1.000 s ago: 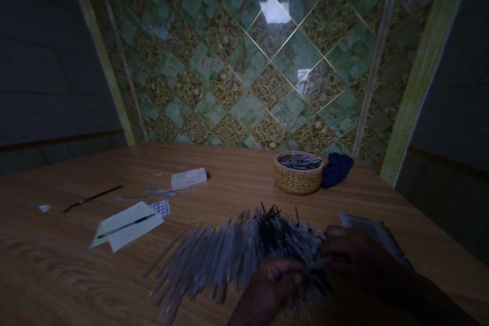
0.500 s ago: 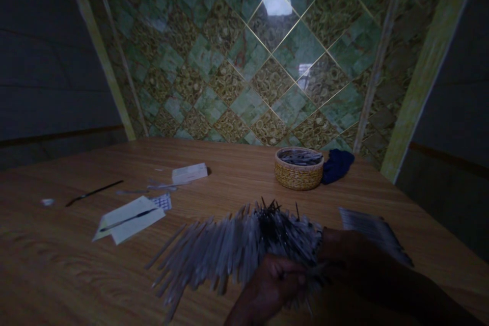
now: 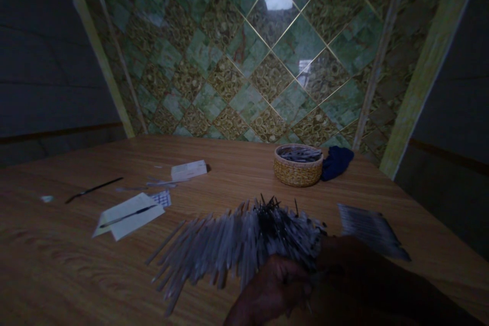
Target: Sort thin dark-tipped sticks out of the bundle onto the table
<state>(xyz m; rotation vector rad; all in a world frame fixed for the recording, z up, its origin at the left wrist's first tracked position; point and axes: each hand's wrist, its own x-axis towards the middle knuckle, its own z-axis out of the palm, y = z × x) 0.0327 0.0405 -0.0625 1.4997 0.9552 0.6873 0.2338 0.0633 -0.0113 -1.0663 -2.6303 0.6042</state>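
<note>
A wide spread of slim, pale, pen-like sticks (image 3: 225, 244) lies on the table in front of me, with a cluster of dark ones (image 3: 269, 219) toward its right part. My left hand (image 3: 271, 288) is at the near edge of the spread, its fingers curled closed. Something thin seems to be at its fingertips, too dark to name. Beside it, at the spread's right end, my right hand (image 3: 336, 257) comes in from the right, close to the left fingertips. Deep shadow hides its fingers and whatever is in them.
A round woven basket (image 3: 298, 174) holding similar sticks stands at the back right, against a dark blue cloth (image 3: 338, 162). A neat row of sticks (image 3: 372, 232) lies right. Folded paper (image 3: 133, 219) bearing a dark stick, a white box (image 3: 189, 169) and a black stick (image 3: 93, 190) lie left.
My left hand has turned slightly and its fingers sit a little differently near my right hand. The table items have shifted up slightly in view; their layout is the same.
</note>
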